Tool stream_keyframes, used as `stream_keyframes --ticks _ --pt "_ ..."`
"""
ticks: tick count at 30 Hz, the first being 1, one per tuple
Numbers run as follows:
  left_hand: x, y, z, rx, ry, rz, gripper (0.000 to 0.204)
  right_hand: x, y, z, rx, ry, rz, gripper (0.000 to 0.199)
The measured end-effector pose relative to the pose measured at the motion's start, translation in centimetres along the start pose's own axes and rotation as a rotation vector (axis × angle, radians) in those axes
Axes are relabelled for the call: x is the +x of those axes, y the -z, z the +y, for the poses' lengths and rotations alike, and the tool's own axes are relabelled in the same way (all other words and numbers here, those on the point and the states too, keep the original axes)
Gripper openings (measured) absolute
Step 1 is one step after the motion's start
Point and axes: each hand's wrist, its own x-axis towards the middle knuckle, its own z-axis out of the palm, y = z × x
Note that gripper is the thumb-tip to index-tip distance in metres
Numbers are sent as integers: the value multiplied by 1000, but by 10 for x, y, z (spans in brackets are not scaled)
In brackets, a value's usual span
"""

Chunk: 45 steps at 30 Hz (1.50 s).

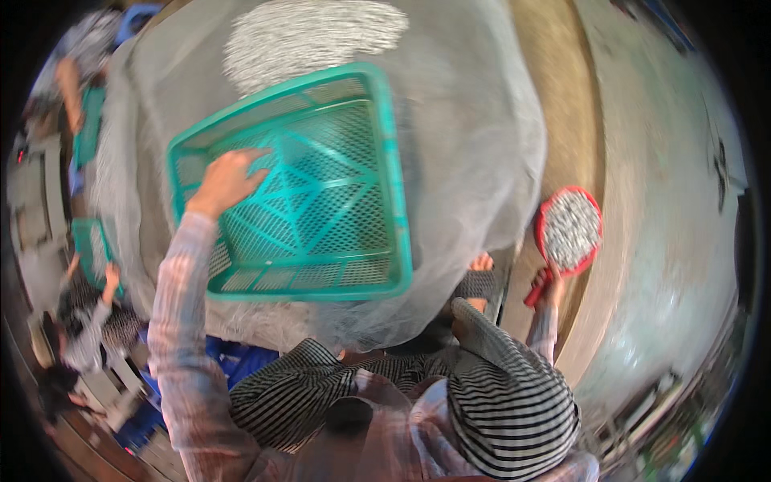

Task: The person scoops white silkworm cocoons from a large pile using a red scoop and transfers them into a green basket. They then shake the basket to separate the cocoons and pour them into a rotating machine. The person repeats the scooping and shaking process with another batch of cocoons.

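My left hand (pixel 230 181) is over the left part of a green plastic mesh basket (pixel 391 181), its thumb and forefinger stretched apart and nothing held in it. Only the slatted floor and walls show inside this rectangular basket, which lies tilted on a pale, translucent sheet. Out to the right, my right hand (pixel 548 287) is closed round the handle of a red scoop (pixel 598 241). A heap of small silvery pieces (pixel 571 230), like tiny fish, fills the scoop's round bowl.
Beyond the basket, a wide pile of similar silvery pieces (pixel 313 40) lies on the sheet (pixel 474 145). At the left, other people handle green baskets (pixel 95 253). A brown ledge (pixel 562 120) borders the sheet on the right, beside a wet-looking grey floor (pixel 666 225).
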Motion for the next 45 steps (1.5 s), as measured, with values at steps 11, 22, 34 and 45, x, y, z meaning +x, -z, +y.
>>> stream_keyframes --ticks 11,22,34,45 --pt "-31 -105 -86 -766 242 62 55 -204 -160 -74 -332 563 -439 19" --pt "-58 -159 -100 -1390 497 314 66 -207 -316 29 -1226 1330 -554 89" --pt "-96 -145 -106 -1026 530 600 46 -191 -408 12 -1270 2154 -538 57" --pt "-97 -70 -37 -1929 46 922 44 -275 -439 59 -825 572 -1395 59"
